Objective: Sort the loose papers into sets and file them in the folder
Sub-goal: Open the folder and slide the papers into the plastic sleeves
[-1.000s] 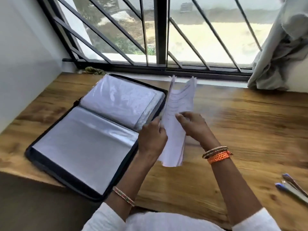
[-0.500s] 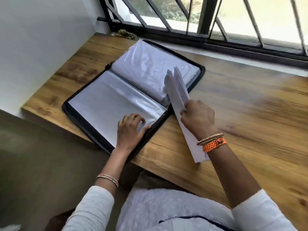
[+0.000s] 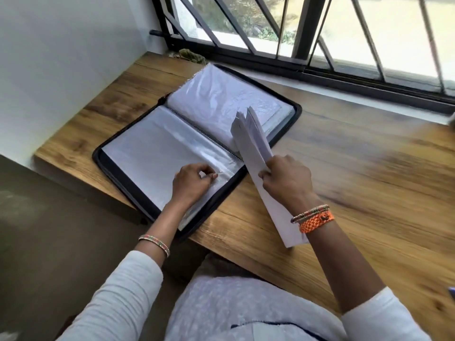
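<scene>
Clear plastic sleeve (image 3: 157, 153) under the left hand (image 3: 190, 184), whose fingers are curled and pinching at the sleeve's near edge, close to the spine of the open folder (image 3: 296, 112). The folder lies flat on the wooden table (image 3: 369, 168). Over on the right hand (image 3: 286, 179), fingers wrapped tight round a sheaf of loose papers (image 3: 253, 143), held on edge just beside the folder's right border; the sheets fan out beyond the fingertips and their near end runs back under the wrist, past an orange bracelet (image 3: 316, 221).
</scene>
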`<state>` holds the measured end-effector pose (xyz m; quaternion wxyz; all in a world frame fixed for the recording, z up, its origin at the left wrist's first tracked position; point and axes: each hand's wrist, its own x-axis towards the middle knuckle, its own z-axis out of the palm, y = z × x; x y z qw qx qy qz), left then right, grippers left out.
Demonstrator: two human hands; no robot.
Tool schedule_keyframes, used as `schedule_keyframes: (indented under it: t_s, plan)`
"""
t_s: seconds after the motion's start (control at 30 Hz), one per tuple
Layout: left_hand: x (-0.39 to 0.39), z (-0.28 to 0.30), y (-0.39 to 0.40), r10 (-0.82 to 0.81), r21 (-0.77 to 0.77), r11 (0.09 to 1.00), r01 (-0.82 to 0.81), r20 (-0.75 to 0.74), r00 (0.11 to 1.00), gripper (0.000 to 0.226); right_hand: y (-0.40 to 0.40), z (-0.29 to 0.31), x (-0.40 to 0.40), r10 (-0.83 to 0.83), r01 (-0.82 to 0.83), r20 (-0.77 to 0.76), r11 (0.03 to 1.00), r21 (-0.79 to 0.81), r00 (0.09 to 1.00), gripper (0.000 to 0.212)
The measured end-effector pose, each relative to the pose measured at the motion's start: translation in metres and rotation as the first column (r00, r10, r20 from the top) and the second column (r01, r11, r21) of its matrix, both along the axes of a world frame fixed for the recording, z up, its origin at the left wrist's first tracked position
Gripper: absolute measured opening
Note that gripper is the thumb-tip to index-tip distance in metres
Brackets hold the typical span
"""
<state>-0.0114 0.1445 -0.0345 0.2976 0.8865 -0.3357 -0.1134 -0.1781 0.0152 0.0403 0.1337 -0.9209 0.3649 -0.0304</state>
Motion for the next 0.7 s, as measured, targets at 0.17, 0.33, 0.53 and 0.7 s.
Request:
schedule_keyframes:
  t_s: [0.17, 0.33, 0.53, 0.7]
  plan:
    - [0.016, 0.029, -0.016, -0.083, 0.213, 0.975, 0.065, 0.075, 0.994, 0.014, 0.002, 0.011, -0.021, 0.093, -0.097, -0.05, 0.99, -0.1, 0.994, 0.02]
    - [0.032, 0.053, -0.039, -0.127, 0.357, 0.925, 0.133, -0.04, 0.991, 0.009, 0.003, 0.011, -0.036, 0.133, -0.142, -0.081, 0.982, -0.123, 0.988, 0.016]
    - [0.024, 0.047, -0.047, -0.286, 0.445, 0.87, 0.214, 0.099, 0.953, 0.016, 0.003, 0.01, -0.059, 0.069, -0.089, -0.139, 0.985, -0.145, 0.988, 0.02]
    - [0.016, 0.035, -0.039, -0.58, 0.511, 0.797, 0.322, 0.497, 0.646, 0.036, 0.008, 0.005, -0.071, 0.03, -0.047, -0.139, 0.991, -0.125, 0.99, 0.022]
